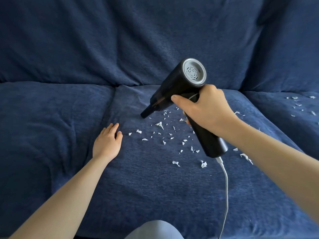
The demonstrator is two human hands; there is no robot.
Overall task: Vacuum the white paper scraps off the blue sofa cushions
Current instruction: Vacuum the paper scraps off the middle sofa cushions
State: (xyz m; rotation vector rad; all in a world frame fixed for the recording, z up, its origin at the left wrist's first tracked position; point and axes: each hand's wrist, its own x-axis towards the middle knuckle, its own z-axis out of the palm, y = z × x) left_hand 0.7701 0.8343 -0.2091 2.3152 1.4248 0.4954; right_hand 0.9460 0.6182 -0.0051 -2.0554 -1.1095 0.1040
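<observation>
My right hand (205,107) grips the handle of a black hand-held vacuum (174,88). Its narrow nozzle (145,114) points down and left, its tip at the blue sofa's middle seat cushion (138,178). Several white paper scraps (172,135) lie scattered on that cushion, just right of the nozzle and under the vacuum's handle. More white scraps (300,106) lie on the right seat cushion. My left hand (107,141) rests flat on the middle cushion with straight fingers, left of the scraps and holding nothing.
A white cord (226,187) runs from the base of the vacuum's handle down across the cushion to the frame's bottom edge. The sofa's back cushions (138,40) rise behind. The left seat cushion (43,126) shows no scraps. My knee in light cloth (153,230) shows at the bottom.
</observation>
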